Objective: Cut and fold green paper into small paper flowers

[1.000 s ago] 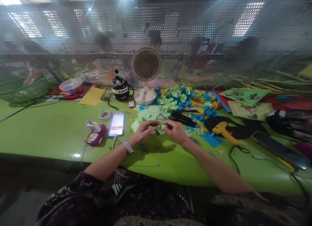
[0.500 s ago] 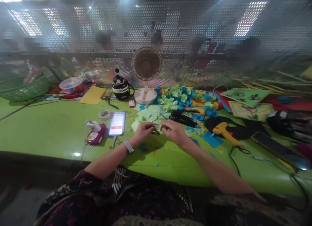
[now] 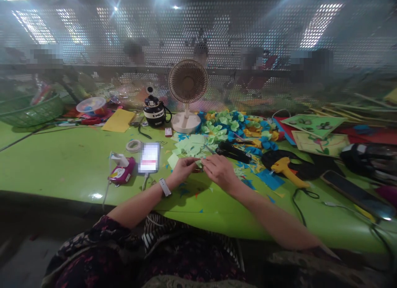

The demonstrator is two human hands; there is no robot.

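Paper piece looks light, easily creased; edges suit gripping. Left hand and right hand pinch it.

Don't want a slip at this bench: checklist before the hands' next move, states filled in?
1. Left hand has the light green paper pinched: ok.
2. Right hand grip: cannot tell; its fingers meet the paper, but the thumb is hidden.
3. Paper's shape: cannot tell; fingers cover most of it.
4. Stapler set down, not held: ok, lying just beyond the right hand.
5. Table free of scraps on the near side of the hands: not ok; blue bits lie there.
6. Glue gun cool: cannot tell from a picture.
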